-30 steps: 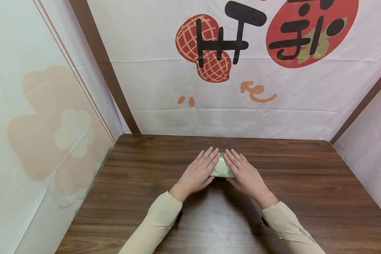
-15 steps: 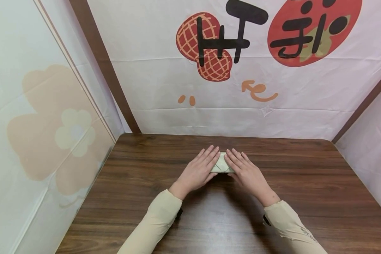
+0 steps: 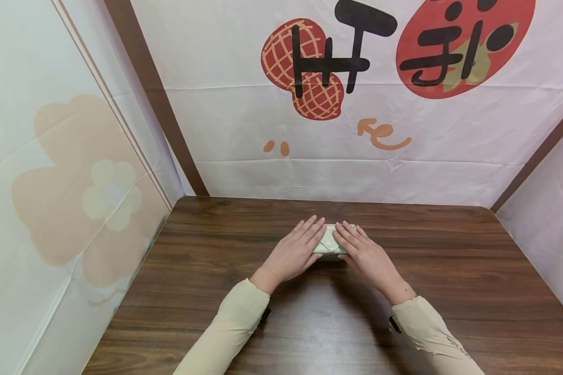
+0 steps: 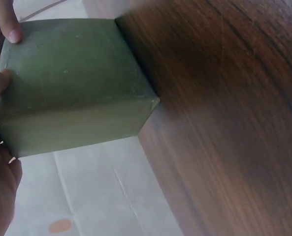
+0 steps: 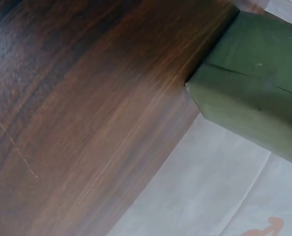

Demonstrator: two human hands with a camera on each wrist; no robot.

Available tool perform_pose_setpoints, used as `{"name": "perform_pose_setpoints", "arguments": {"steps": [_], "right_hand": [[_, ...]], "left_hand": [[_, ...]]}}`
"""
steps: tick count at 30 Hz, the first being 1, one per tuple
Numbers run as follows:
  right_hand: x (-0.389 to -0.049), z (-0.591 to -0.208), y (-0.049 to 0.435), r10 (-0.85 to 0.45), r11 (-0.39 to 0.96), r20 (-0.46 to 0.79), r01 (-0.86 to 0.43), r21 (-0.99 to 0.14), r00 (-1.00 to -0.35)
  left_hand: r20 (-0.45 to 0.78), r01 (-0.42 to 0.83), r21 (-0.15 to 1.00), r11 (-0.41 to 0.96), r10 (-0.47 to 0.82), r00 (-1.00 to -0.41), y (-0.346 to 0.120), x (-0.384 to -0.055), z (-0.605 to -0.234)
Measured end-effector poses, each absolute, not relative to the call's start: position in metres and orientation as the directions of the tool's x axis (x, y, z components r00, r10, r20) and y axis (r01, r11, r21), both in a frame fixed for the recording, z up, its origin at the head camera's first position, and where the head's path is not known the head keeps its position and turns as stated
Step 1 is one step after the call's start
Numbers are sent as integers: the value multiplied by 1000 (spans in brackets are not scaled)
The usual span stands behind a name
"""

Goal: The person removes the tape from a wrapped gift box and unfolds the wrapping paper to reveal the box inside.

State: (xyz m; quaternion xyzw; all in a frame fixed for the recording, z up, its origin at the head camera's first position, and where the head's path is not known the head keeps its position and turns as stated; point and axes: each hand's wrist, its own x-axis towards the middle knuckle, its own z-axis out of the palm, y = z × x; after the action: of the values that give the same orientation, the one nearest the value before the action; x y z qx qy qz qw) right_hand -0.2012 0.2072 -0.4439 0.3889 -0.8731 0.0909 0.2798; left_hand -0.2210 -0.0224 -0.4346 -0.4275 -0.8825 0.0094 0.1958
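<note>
A pale green box-shaped pack (image 3: 329,240) with folded creases on its top is on the wooden table, between both hands. My left hand (image 3: 292,254) lies over its left part with the fingers straight and pointing away, the thumb at the near side. Mirroring it, my right hand (image 3: 369,256) rests on the right part, fingers straight too. In the left wrist view the near face of the green pack (image 4: 72,64) shows smooth, with two thumbs at its top edge. From the right wrist, the green pack (image 5: 256,73) stands at upper right, a seam across its face.
The dark brown wooden table (image 3: 328,323) stretches around the hands. A white printed cloth (image 3: 244,177) hangs behind its far edge, and another cloth panel with a flower print (image 3: 75,198) stands at the left. More cloth (image 3: 544,229) hangs at the right.
The hands keep their place on the pack, with only a slight shift of the fingers. The pack's near edge appears a little higher in the view than a second ago.
</note>
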Motion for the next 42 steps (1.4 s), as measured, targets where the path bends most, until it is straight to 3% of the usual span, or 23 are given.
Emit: {"name": "perform_pose_setpoints", "arguments": {"steps": [7,19,42], "right_hand": [[-203,-441,208,-634,657,547,-754,9,-547],[-204,-440,206,-567,637,596,-762,-120,-568],[-211,-419,212,-620,622,478,-761,-183,-622]], "left_hand": [[321,747,-173,642,753,-574,-24,-221,-432],[280,743,-45,667,723,-632,-26,-219,-428],[221,727,139,673,694,-685,-25,-220,-419]]}}
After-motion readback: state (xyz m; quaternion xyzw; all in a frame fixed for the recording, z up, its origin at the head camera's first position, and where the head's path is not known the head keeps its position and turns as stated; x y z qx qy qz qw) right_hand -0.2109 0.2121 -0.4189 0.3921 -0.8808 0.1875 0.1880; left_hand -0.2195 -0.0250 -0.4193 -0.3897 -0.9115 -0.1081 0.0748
